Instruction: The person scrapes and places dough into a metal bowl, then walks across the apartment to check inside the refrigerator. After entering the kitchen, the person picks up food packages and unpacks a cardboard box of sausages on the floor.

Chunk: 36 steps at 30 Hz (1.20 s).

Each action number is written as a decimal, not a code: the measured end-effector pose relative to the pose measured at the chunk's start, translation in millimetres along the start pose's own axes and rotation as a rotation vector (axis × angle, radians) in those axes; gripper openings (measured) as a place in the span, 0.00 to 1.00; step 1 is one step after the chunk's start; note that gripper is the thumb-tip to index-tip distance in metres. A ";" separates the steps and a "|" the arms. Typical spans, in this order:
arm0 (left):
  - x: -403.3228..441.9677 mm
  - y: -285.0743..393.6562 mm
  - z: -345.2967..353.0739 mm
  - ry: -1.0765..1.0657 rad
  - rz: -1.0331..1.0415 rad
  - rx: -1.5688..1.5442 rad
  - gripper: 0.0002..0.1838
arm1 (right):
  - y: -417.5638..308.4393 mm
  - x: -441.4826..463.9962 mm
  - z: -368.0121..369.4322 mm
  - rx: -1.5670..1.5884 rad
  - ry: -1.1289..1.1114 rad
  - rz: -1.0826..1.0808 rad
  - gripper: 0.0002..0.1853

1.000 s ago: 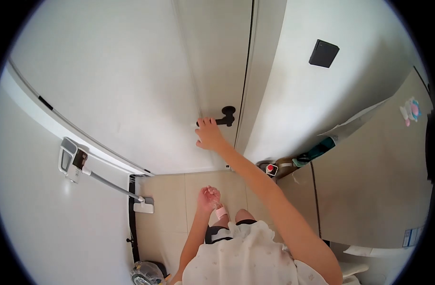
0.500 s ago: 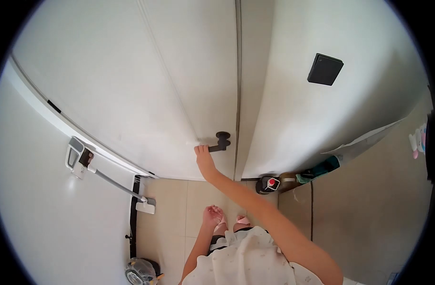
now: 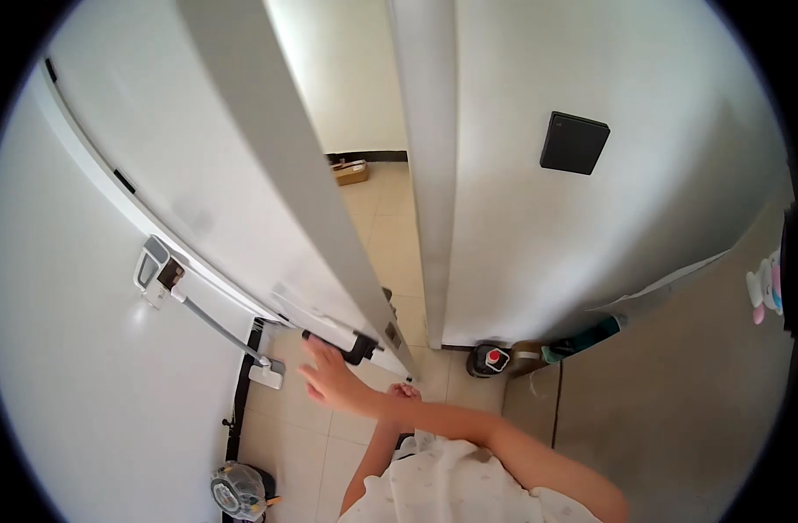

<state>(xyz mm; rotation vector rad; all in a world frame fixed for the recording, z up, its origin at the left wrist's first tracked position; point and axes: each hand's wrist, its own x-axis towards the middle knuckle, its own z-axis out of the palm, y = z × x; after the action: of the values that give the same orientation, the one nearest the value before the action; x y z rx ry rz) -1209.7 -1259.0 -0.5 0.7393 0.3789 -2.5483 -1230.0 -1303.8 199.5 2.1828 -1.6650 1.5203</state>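
Observation:
A white door [image 3: 268,200] stands partly open toward me, with its edge and latch plate in view. My right hand [image 3: 331,376] is at the dark lever handle [image 3: 357,349]. Its fingers are spread, with the tips by the lever's free end and not wrapped round it. My left hand [image 3: 405,391] is low in front of my body, near the bottom of the door edge. Its fingers look curled, nothing shows in them, and my right forearm covers part of that arm.
Beyond the gap, a cardboard box [image 3: 351,173] lies on the tiled floor. A stick vacuum [image 3: 211,318] leans at the left wall, above a round plastic-covered appliance [image 3: 239,491]. A dark bottle [image 3: 486,360] stands right of the door frame [image 3: 429,174]. A black switch panel [image 3: 574,142] is on the wall.
The door has gone from closed to partly open, swinging toward me and left. My right hand moved down and left with the handle, and its fingers loosened from the lever.

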 end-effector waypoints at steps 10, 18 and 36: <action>0.6 -19.4 18.8 -0.208 -0.302 -0.015 0.08 | 58.4 -13.3 -97.3 0.303 0.132 0.311 0.09; -1.8 -12.4 50.7 0.097 0.048 0.194 0.07 | 41.9 -4.5 2.2 0.535 -0.379 0.071 0.12; 59.0 92.1 64.1 -0.128 0.335 -0.455 0.09 | -12.7 32.9 101.4 0.745 -0.895 -0.603 0.26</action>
<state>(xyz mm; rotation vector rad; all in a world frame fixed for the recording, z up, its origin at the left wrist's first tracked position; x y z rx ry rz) -1236.1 -1382.8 6.8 0.4231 0.6967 -2.0736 -1153.5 -1374.9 174.4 3.6267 -0.2348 1.1169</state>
